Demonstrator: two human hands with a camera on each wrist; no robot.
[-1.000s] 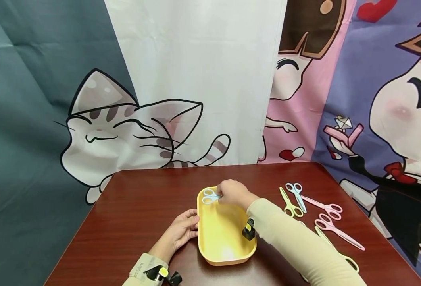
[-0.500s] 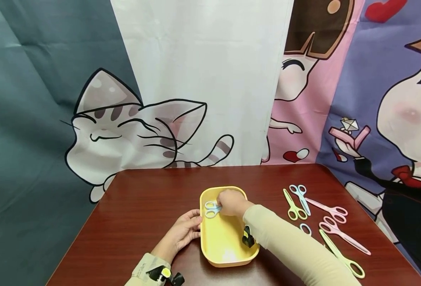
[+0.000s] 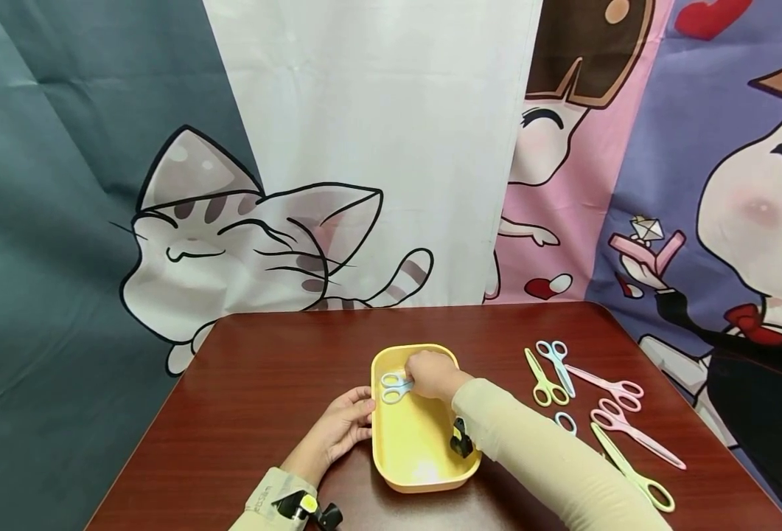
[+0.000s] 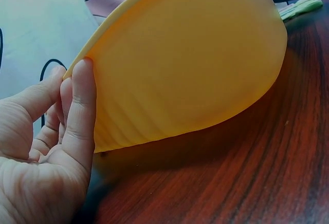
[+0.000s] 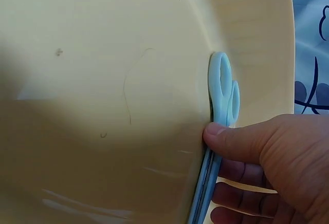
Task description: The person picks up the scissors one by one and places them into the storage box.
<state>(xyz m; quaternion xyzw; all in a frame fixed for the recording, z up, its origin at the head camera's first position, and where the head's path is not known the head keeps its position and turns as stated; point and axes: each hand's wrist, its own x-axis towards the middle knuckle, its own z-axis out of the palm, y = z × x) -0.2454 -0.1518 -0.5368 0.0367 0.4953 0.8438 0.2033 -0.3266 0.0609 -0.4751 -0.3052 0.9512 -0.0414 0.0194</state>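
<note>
Light blue scissors [image 5: 220,93] lie at the far left part inside the yellow tray [image 3: 424,457], handle loops toward its left wall. My right hand [image 3: 432,375] reaches into the tray and grips these scissors just below the loops. The thumb [image 5: 218,133] lies across them in the right wrist view, with other fingers behind; the blade tips run out of that view. My left hand [image 3: 340,428] is at the tray's left side. Its fairly straight fingers [image 4: 81,106] touch the outer wall and rim from outside.
On the table's right side [image 3: 497,324] lie several loose scissors: upper green scissors [image 3: 545,383], blue scissors [image 3: 558,367], pink scissors [image 3: 619,389], lower pink scissors [image 3: 632,429] and lower green scissors [image 3: 629,464]. A blue loop [image 3: 566,422] shows beside my right sleeve [image 3: 543,457].
My right hand has lowered the blue scissors into the tray, their loops shifting slightly downward in view. The left hand stays at the tray's side. The head view has shifted slightly.
</note>
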